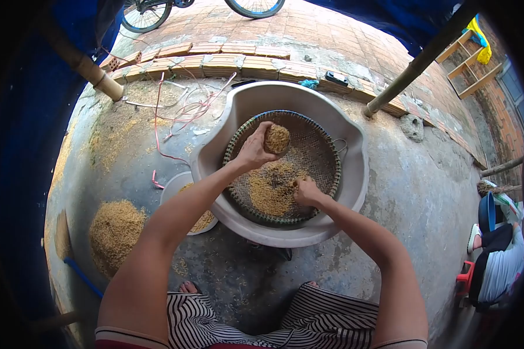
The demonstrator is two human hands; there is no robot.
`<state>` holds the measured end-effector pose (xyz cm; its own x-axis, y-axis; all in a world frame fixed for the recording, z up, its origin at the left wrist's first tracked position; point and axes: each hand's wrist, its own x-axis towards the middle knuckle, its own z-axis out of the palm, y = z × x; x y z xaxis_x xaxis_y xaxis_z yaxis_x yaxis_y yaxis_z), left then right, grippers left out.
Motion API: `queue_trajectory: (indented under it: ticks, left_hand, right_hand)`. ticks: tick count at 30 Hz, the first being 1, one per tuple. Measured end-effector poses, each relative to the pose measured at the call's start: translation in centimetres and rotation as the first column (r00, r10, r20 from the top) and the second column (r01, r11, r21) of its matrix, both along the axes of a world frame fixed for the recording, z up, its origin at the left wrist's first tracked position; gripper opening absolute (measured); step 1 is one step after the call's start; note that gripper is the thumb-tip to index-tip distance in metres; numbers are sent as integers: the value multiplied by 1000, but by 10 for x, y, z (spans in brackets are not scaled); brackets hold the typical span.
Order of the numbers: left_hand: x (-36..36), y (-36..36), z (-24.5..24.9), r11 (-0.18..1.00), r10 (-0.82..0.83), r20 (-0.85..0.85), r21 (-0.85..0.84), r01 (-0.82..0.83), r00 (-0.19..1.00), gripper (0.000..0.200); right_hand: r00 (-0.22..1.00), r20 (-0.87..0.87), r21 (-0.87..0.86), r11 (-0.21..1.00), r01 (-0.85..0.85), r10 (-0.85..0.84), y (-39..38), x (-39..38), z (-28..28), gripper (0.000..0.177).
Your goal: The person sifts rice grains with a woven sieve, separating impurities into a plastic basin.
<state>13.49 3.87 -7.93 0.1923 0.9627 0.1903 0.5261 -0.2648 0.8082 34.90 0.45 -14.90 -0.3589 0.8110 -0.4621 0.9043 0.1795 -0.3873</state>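
Observation:
In the head view, my left hand (255, 150) is closed around a small cup (284, 152) heaped with golden-brown grain, held over the left part of a round woven sieve (319, 145). My right hand (307, 191) is low inside the sieve on the right, its fingers curled together at the edge of a thin layer of loose grain (268, 192). Some grain shows at these fingertips. The sieve rests inside a large pale plastic tub (358, 174) with a wavy rim. The underside of the cup is hidden.
On the left stand a grain pile (116, 230) and a white basin (172, 187) holding grain, partly behind my left forearm. Pink string (198, 107) lies near a low brick edging (215, 65). Bamboo poles (416, 61) slant in. Another person (498, 267) sits far right.

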Motion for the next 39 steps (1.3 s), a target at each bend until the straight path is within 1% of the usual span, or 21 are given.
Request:
queue_trajectory:
  ticks: [2, 3, 5, 6, 8, 10, 13, 14, 15, 18, 20, 21, 23, 24, 26, 27, 29, 30, 33, 37, 39]
  left_hand:
    - [-6, -1, 16, 995, -34, 149, 96, 20, 988, 79]
    - [-10, -5, 32, 996, -15, 145, 90, 2, 989, 79]
    - [-26, -22, 78, 991, -122, 231, 75, 107, 965, 84]
    - [-39, -32, 95, 995, -90, 226, 56, 79, 970, 84]
    - [-67, -49, 125, 986, -156, 108, 73, 149, 982, 86]
    - [-99, -71, 149, 983, -184, 83, 20, 183, 980, 88]
    - [-147, -107, 177, 969, -233, -28, -94, 230, 972, 87]
    - [-162, -115, 178, 955, -257, -40, -164, 248, 965, 85]
    - [-177, -120, 173, 923, -306, 40, -234, 307, 951, 87]
    - [-211, -132, 143, 829, -304, 114, -457, 322, 946, 87]
    - [-230, -137, 115, 763, -299, 212, -533, 367, 930, 84]
    - [-237, -139, 108, 752, -337, 123, -561, 346, 933, 79]
    - [-247, -144, 92, 588, -269, 134, -762, 273, 954, 73]
    - [-251, -146, 82, 591, -266, 132, -760, 270, 955, 73]
    - [-257, -148, 61, 404, -255, 205, -866, 296, 945, 66]
    - [-256, -148, 56, 404, -253, 208, -865, 299, 945, 66]
    - [-251, -146, 46, 330, -343, 137, -909, 256, 929, 60]
    - [-248, -145, 44, 393, -413, 42, -893, 219, 910, 57]
    - [-243, -138, 42, 308, -390, -4, -943, 126, 921, 60]
    - [-240, -134, 35, 324, -437, -33, -938, 123, 899, 67]
    - [-224, -138, 60, 468, -438, -369, -872, -143, 820, 77]
  right_hand:
    - [999, 18, 78, 997, -29, 27, 3, -4, -2, 44]
    - [999, 14, 72, 996, -47, 46, 2, -6, 3, 44]
    - [994, 48, 98, 989, -107, 102, -4, -13, 14, 43]
    - [990, 34, 53, 989, -137, 136, -2, -14, 11, 44]
    - [981, 7, -2, 981, -194, 194, -4, -18, 5, 45]
    - [964, 43, 206, 942, -265, 261, -9, -22, 5, 49]
    - [923, 100, 280, 880, -384, 371, -9, -31, 6, 55]
    - [917, 128, 239, 886, -398, 378, -13, -36, 17, 57]
    - [918, 124, 238, 887, -396, 377, -14, -40, 18, 57]
    - [915, 174, 167, 905, -392, 365, -14, -50, 23, 55]
    - [859, 314, 25, 902, -432, 403, -14, -56, 28, 50]
    - [861, 317, 21, 904, -426, 398, -14, -55, 25, 50]
    - [855, 312, 30, 895, -446, 415, -10, -59, 18, 46]
    - [853, 312, 32, 893, -449, 418, -11, -64, 20, 46]
    - [804, 353, -22, 864, -504, 478, -14, -70, 23, 55]
    - [802, 356, -24, 863, -505, 479, -12, -69, 12, 55]
    - [787, 366, 74, 827, -557, 497, -5, -64, -22, 50]
    - [785, 367, 70, 826, -559, 500, -5, -64, -29, 50]
    - [731, 429, 126, 766, -630, 531, 0, -65, -50, 48]
    - [668, 501, 119, 721, -683, 550, 3, -63, -57, 46]
    - [636, 517, 91, 702, -707, 573, -5, -73, -40, 47]
